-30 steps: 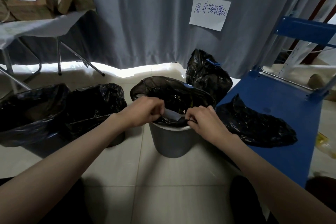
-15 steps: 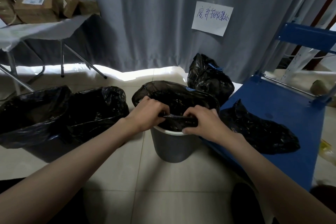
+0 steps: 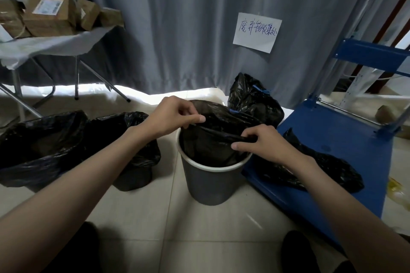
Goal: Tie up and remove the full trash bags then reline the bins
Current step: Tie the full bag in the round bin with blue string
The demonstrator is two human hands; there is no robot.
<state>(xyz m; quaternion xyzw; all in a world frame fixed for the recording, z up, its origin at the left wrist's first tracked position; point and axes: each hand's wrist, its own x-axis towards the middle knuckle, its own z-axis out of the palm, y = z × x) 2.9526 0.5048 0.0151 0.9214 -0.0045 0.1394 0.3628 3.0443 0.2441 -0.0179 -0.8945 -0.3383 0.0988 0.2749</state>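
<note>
I see the grey bin (image 3: 209,180) standing on the tiled floor (image 3: 199,239) in the middle, with a black liner bag (image 3: 213,146) inside it and its edge gathered above the rim. My left hand (image 3: 172,117) pinches the bag's edge at the far left side, thumb and fingers curled on the plastic. My right hand (image 3: 263,144) grips the same edge at the near right, fingers curled over a bunched fold. Behind the bin sits a tied black bag (image 3: 255,104) with a blue tie. To the right, another black bag (image 3: 315,168) lies on the blue cart deck (image 3: 332,139), which touches the bin's side. To the left stand two more bag-lined bins (image 3: 133,146), close together. A handwritten paper sign (image 3: 257,32) hangs on the grey curtain (image 3: 177,29).
</note>
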